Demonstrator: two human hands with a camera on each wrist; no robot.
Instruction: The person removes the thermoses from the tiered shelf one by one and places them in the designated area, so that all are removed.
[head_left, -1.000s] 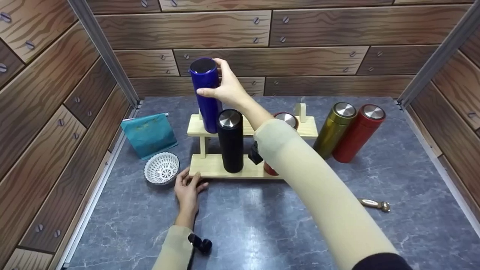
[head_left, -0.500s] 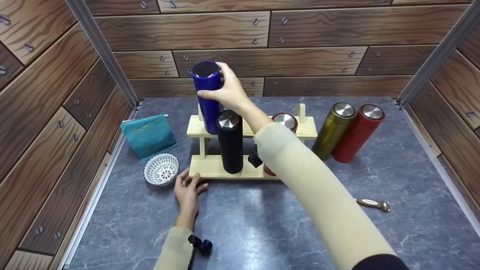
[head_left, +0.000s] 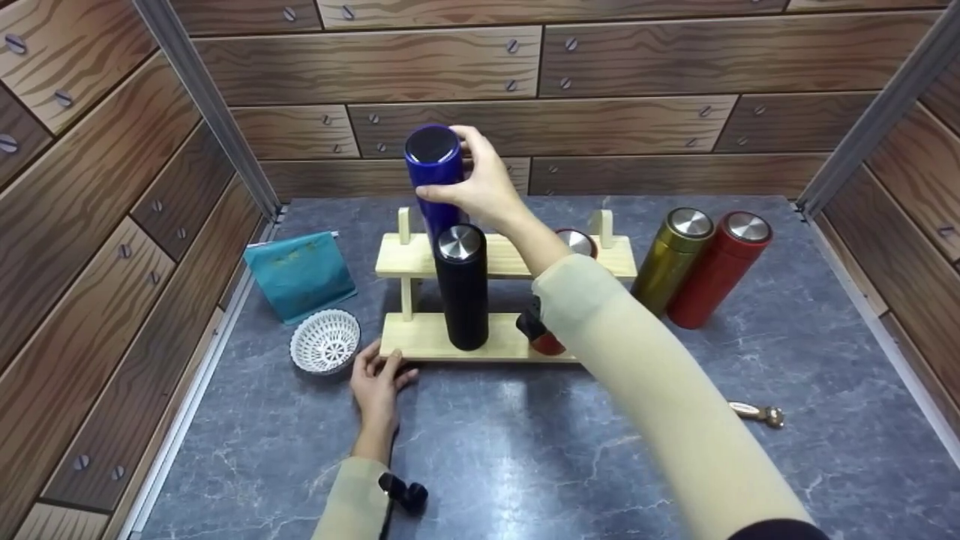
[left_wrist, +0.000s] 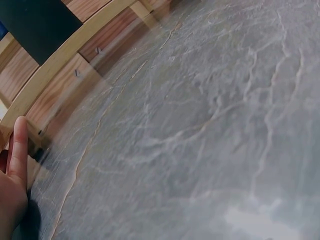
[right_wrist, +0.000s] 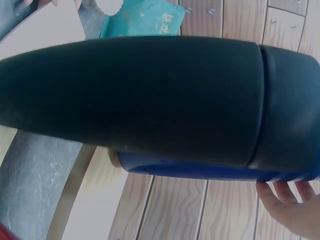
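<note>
My right hand (head_left: 484, 184) grips a tall blue thermos (head_left: 435, 176) near its top, thumb on the near side and fingers behind. The thermos stands upright over the upper shelf of a light wooden two-tier rack (head_left: 409, 259); its base is hidden behind a black thermos (head_left: 466, 300) on the lower shelf. In the right wrist view the black thermos (right_wrist: 150, 100) covers most of the blue one (right_wrist: 180, 167). My left hand (head_left: 376, 386) holds the lower shelf's front left corner; in the left wrist view one digit (left_wrist: 19, 150) lies against the shelf edge.
Red thermoses on the rack (head_left: 577, 241) are partly behind my right arm. A gold thermos (head_left: 670, 259) and a red thermos (head_left: 720, 270) stand right of it. Left are a teal bag (head_left: 300, 274) and a white woven bowl (head_left: 325, 343). A brown handle (head_left: 757, 412) lies front right.
My right hand has moved the blue thermos to the right along the upper shelf, behind the black thermos. My left hand stays at the rack's corner.
</note>
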